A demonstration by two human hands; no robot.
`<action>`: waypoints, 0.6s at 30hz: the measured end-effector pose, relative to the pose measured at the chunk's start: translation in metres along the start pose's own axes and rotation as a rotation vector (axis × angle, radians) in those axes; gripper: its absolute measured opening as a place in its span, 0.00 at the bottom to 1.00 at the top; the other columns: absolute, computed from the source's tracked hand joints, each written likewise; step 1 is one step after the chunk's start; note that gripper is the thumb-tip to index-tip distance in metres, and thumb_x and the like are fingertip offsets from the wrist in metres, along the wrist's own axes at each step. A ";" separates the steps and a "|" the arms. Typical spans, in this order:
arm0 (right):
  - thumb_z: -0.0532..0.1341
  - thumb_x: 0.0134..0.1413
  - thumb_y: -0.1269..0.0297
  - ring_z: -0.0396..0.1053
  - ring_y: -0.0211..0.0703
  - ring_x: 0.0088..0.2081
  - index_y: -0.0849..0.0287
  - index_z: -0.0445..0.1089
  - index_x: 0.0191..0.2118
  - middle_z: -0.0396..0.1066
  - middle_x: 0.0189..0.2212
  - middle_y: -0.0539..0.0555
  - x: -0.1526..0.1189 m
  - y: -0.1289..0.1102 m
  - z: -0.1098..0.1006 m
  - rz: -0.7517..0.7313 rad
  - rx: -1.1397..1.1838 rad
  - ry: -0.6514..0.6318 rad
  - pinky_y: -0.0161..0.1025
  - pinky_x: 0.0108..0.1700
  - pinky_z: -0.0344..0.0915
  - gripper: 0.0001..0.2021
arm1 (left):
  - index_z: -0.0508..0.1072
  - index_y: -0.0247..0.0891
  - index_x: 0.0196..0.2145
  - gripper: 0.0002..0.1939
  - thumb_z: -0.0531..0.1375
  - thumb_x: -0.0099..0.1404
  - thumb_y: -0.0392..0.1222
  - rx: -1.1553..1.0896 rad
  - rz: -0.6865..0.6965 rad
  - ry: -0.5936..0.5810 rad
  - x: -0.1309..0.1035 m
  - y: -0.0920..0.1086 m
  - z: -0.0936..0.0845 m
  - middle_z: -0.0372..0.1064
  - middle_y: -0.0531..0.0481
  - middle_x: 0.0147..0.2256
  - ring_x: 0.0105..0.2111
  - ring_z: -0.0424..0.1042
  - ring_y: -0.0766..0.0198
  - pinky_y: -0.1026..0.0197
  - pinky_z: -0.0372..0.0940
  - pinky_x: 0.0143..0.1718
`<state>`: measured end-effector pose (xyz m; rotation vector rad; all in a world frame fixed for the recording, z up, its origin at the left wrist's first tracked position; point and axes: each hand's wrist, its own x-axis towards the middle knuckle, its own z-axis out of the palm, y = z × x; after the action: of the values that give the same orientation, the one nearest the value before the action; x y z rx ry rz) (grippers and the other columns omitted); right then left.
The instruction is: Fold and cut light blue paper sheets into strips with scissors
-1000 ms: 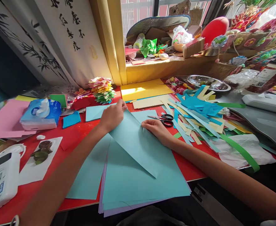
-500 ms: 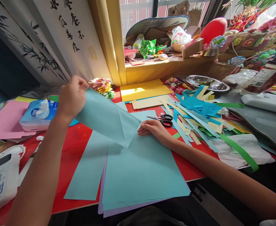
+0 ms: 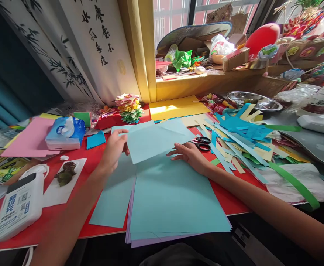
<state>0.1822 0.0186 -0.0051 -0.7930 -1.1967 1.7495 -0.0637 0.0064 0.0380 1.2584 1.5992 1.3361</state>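
Note:
My left hand (image 3: 114, 149) is closed on the left edge of a light blue paper sheet (image 3: 153, 142), which it holds slightly above the table. The sheet's right end reaches toward my right hand (image 3: 189, 157), whose fingers are apart and rest at the upper right of a paper stack (image 3: 175, 199). Light blue sheets top that stack, with lilac ones showing at its edges. Partly under the stack's left side lies another light blue strip of paper (image 3: 112, 199). Black-handled scissors (image 3: 203, 143) are just beyond my right hand, their blades partly hidden.
Cut paper strips (image 3: 234, 133) are heaped at the right, near a metal bowl (image 3: 254, 100). A folded-paper stack (image 3: 128, 107) stands at the back. On the left are a tissue pack (image 3: 65, 133), pink paper (image 3: 31, 136) and a white box (image 3: 19, 207). The red table (image 3: 95, 231) ends near me.
My left hand has come down and right, lowering the raised sheet until it is flatter. The fingers of my right hand have opened from a pinch. The view has shifted left.

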 end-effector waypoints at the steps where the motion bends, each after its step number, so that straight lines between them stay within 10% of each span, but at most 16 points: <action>1: 0.64 0.47 0.58 0.72 0.44 0.35 0.59 0.58 0.25 0.65 0.29 0.49 0.001 0.001 -0.001 0.001 0.044 0.030 0.40 0.34 0.72 0.15 | 0.64 0.38 0.41 0.13 0.55 0.56 0.42 0.011 -0.030 -0.098 -0.006 0.000 0.001 0.58 0.58 0.18 0.15 0.59 0.70 0.67 0.56 0.17; 8: 0.63 0.48 0.57 0.71 0.42 0.32 0.60 0.62 0.29 0.68 0.31 0.53 0.002 0.004 -0.005 0.036 0.073 0.096 0.41 0.35 0.71 0.12 | 0.62 0.40 0.51 0.23 0.56 0.58 0.48 0.205 -0.197 -0.611 -0.021 0.015 -0.010 0.64 0.54 0.22 0.23 0.66 0.67 0.64 0.62 0.26; 12: 0.59 0.51 0.53 0.70 0.43 0.35 0.61 0.67 0.36 0.71 0.34 0.55 -0.003 0.001 -0.003 -0.028 0.028 0.007 0.40 0.38 0.69 0.15 | 0.71 0.42 0.40 0.16 0.54 0.59 0.51 0.393 -0.094 -0.714 -0.025 0.017 -0.006 0.67 0.51 0.35 0.32 0.67 0.65 0.64 0.62 0.32; 18: 0.55 0.53 0.51 0.70 0.41 0.37 0.57 0.69 0.42 0.72 0.35 0.51 -0.011 -0.001 0.002 -0.014 0.043 -0.079 0.36 0.37 0.66 0.17 | 0.70 0.39 0.29 0.18 0.50 0.61 0.55 0.442 0.006 -0.950 -0.035 0.011 0.007 0.64 0.52 0.28 0.29 0.63 0.66 0.65 0.59 0.31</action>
<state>0.1856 0.0084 -0.0034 -0.6943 -1.2099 1.8040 -0.0441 -0.0243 0.0443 1.7799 1.1829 0.2372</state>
